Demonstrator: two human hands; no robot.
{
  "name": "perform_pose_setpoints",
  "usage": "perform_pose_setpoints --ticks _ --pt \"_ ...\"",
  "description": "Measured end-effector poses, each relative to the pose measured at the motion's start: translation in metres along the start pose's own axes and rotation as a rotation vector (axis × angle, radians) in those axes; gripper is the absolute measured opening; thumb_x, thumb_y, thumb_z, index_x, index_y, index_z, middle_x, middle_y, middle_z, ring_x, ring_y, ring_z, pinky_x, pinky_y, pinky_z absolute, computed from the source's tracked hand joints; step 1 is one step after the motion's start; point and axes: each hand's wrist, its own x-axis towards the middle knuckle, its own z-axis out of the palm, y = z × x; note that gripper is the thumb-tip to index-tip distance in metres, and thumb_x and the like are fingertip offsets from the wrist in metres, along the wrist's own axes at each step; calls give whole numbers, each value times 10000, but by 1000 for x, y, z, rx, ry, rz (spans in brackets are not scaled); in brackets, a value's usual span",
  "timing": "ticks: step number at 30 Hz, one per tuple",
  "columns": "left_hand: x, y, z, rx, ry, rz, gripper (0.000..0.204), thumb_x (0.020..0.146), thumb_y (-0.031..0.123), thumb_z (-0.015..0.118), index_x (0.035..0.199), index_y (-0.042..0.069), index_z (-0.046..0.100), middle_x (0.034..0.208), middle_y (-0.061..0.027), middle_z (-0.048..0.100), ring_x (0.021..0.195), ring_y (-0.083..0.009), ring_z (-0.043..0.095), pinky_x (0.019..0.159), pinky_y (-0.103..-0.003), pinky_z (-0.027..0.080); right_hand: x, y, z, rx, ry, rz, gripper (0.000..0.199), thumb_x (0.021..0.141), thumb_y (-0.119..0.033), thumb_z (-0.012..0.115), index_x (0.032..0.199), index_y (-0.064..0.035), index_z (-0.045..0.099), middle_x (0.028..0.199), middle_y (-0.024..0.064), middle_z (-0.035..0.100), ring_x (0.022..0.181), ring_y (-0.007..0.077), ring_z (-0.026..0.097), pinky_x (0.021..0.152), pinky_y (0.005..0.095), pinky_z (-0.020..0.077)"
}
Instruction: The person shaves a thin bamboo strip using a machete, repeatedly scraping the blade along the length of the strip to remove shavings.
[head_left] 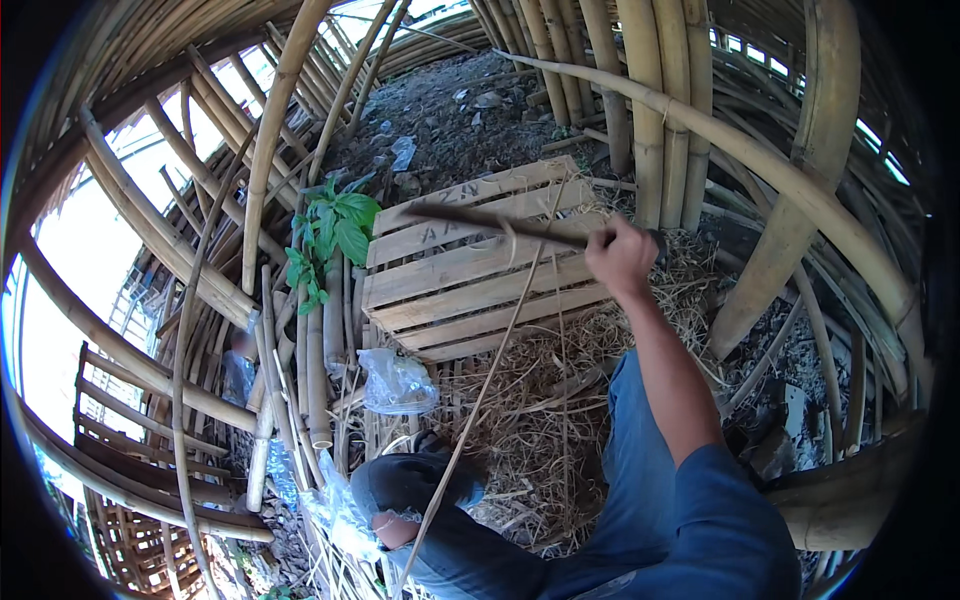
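Right hand (620,257) is fisted around a dark long blade (500,225), held across the wooden crate's (470,265) top. Left hand (393,527) grips a thin bamboo strip (480,395) low by the knee; straw (540,420), plastic bag (397,382) and bamboo poles (660,110) crowd around.

Pale tan slatted crate (480,262), green leaves (335,228), blue trousers (640,470), dark blade (490,220).

Green leafy plant (333,232) beside clear plastic bag (395,381), bamboo poles (655,110) behind.

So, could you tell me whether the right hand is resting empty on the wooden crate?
No, the right hand grips a long dark blade raised over the wooden crate.
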Motion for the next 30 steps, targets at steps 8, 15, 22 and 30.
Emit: perform_pose_setpoints --ticks 8,15,22,30 --pt "-38 -29 -101 -380 154 -238 175 943 269 542 949 110 615 678 10 557 566 -87 522 451 -280 420 23 22 -2 -239 -226 596 267 773 -294 549 754 -54 663 801 226 667 754 372 663 680 455 514" --pt "-27 -52 -109 -436 157 -175 243 946 382 507 858 167 578 625 54 485 523 -69 452 423 -259 371 -8 2 6 808 -665 1451 421 908 -431 427 767 -51 539 569 67 512 480 181 512 463 338 416" --pt "-7 36 79 -168 171 469 325 996 296 433 1135 6 486 630 55 354 521 -61 313 439 -218 246 -3 -41 -22 646 -806 1248 493 815 -500 671 770 -44 492 613 38 502 551 151 544 536 337 475" --pt "56 102 178 436 -36 1187 338 991 168 348 1182 -86 461 597 27 425 452 -24 357 428 -180 286 65 -50 -74 -377 -1088 -108 214 624 -138 757 744 8 658 776 201 659 783 313 660 698 381 517"
